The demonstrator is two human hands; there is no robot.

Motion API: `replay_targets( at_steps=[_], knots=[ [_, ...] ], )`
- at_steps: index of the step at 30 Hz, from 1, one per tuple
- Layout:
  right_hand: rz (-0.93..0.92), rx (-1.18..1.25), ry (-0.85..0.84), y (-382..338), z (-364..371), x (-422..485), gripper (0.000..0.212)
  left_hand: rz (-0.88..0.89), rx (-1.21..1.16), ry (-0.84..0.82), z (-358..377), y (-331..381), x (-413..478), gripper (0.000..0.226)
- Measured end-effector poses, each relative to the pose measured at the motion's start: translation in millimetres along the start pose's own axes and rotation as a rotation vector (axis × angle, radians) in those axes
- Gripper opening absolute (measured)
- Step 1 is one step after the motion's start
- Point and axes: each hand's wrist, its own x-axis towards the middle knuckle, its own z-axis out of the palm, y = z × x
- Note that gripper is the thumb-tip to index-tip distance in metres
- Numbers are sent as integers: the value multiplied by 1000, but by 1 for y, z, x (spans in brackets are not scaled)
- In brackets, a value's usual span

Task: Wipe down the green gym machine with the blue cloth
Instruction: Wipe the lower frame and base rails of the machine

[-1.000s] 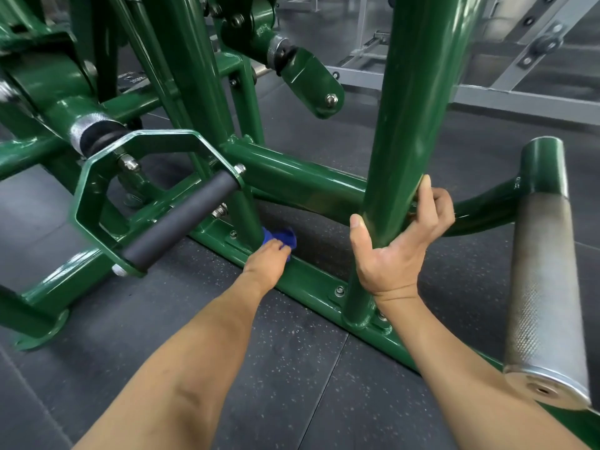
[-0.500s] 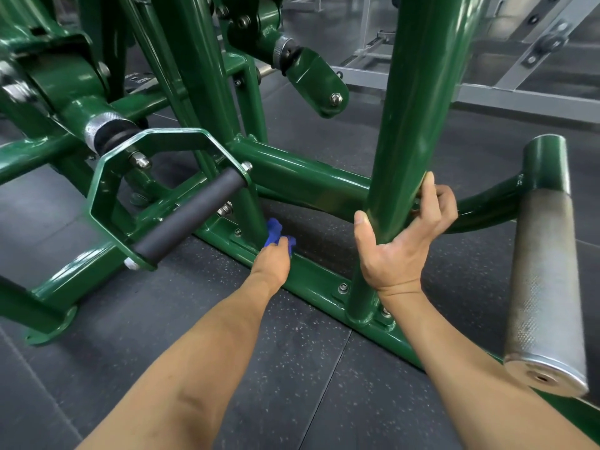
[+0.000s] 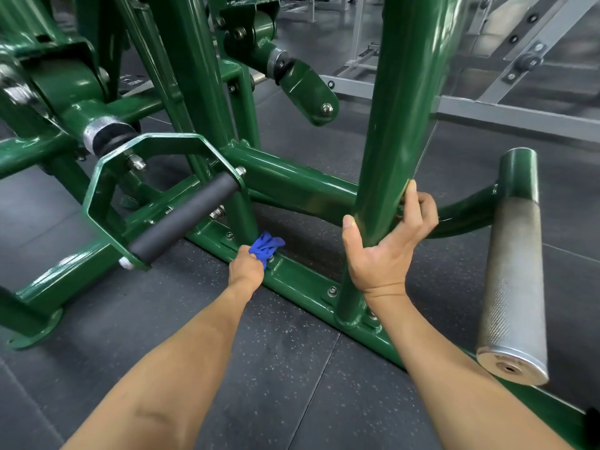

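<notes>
One blue cloth (image 3: 267, 246), bunched into a wad, sits low on the green machine (image 3: 292, 181), pressed against the base rail (image 3: 305, 285) at the foot of a slim upright. The left hand (image 3: 245, 268) grips it, fingers curled tight round the fabric. The right hand (image 3: 383, 254) wraps one thick post (image 3: 402, 108) just beside it, thumb on the near side and fingers hooked round the far side. Two bare forearms reach in from below. One black foam grip (image 3: 188, 219) juts out to the left of the cloth; one knurled steel sleeve (image 3: 509, 280) stands to the right. Speckled dark matting (image 3: 276, 368) covers the floor, and a grey rack (image 3: 487, 108) stands behind.
</notes>
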Motion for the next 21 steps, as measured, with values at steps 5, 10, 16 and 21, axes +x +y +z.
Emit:
replay_targets(
  at_steps=[5, 10, 16, 21],
  knots=[
    [-3, 24, 7, 0, 1, 0, 87, -142, -306, 146, -1, -6, 13, 28],
    [-29, 43, 14, 1, 2, 2, 84, -169, -643, 294, -28, 0, 42, 28],
    [-42, 44, 20, 1, 2, 0, 84, -177, -502, 81, -27, -15, 67, 32],
    [-39, 50, 28, 1, 3, 1, 84, -181, -332, 69, -25, -8, 48, 37]
  ],
)
